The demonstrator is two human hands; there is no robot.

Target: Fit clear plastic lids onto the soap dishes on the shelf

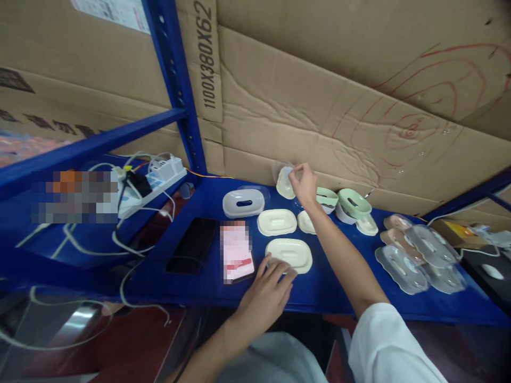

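Observation:
My left hand (271,282) rests with its fingers spread and slightly bent on the near edge of a cream oval plastic tray (293,254) with a raised bar in its middle. Farther back, my right hand (305,183) has thumb and fingers pinched at the upper edge of another cream oval tray (285,187), which is tilted and has clear plastic behind it. Two similar cream trays, one (277,221) in full view and one (306,222) partly behind my right forearm, lie between the hands. A grey oval dish (243,203) with a slot sits to the left.
Green slotted dishes (354,202) stand at the back right beside a cream tray (367,225). Several clear-wrapped dishes (407,266) are piled farther right. A black phone (192,244) and a lit phone (236,252) lie left. Cables and a power strip (159,186) border the blue shelf; cardboard (279,106) stands behind.

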